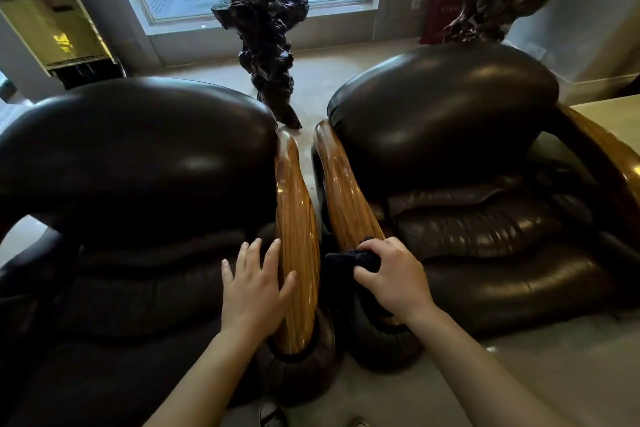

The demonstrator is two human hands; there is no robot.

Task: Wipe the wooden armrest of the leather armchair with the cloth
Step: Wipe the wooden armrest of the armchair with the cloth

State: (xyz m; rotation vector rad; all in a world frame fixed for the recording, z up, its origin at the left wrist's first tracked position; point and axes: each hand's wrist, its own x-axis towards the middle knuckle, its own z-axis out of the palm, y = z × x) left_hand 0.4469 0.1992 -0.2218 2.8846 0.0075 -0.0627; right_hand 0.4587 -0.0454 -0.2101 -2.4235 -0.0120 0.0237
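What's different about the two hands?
The right hand is curled, pressing a dark cloth on the right chair's wooden armrest. The left hand is open and empty, fingers spread, beside the left chair's armrest. Both are bare.

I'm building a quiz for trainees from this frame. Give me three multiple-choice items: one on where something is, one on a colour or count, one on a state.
1. Where is the cloth?
A. On the right armchair's wooden armrest
B. On the floor
C. On the window sill

2. How many leather armchairs are in view?
A. One
B. Two
C. Four

3. What is the left hand doing?
A. Gripping the cloth
B. Spread open, holding nothing
C. Clenched in a fist

Answers: 1 A, the right hand presses the dark cloth on that armrest's near end. 2 B, two stand side by side. 3 B, its fingers are splayed beside the left armchair's armrest.
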